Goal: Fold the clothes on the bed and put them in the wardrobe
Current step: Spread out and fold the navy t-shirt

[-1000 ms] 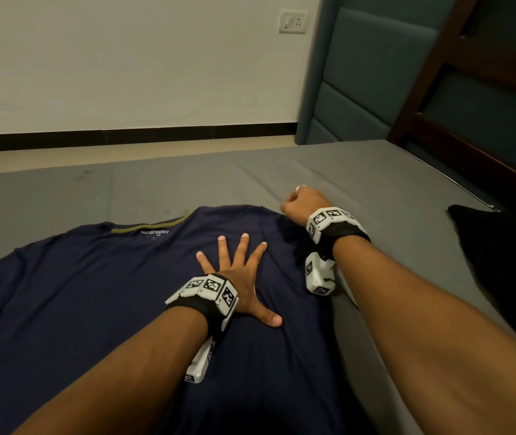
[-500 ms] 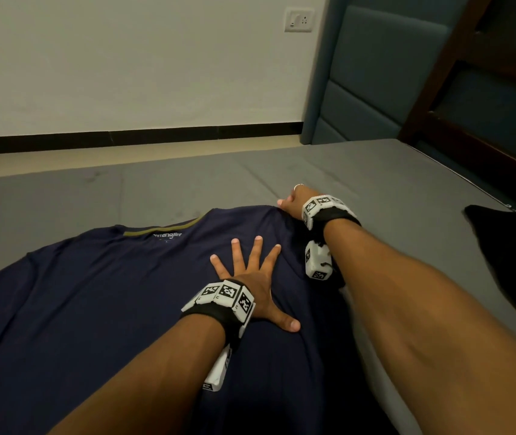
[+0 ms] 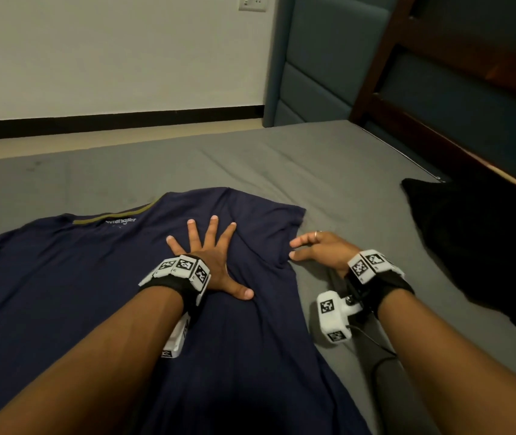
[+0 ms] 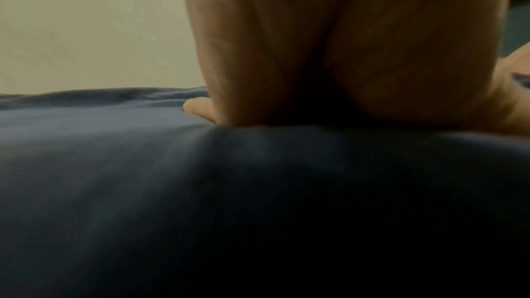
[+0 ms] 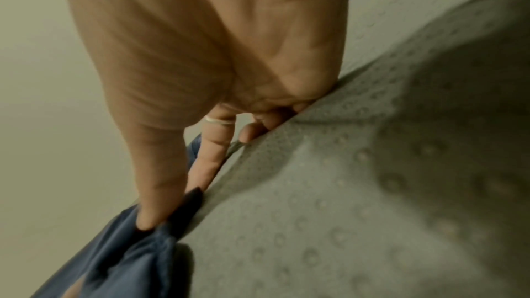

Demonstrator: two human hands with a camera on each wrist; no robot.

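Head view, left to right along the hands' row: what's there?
navy T-shirt → left hand, flat on the shirt → right hand, at the shirt's right edge → black garment on the grey bed sheet.

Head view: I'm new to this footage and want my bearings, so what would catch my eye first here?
A navy T-shirt lies spread over the near left of the grey bed. The left hand presses flat on it with fingers splayed, just right of the collar. The right hand pinches the shirt's right edge against the sheet, and a black garment lies at the far right.
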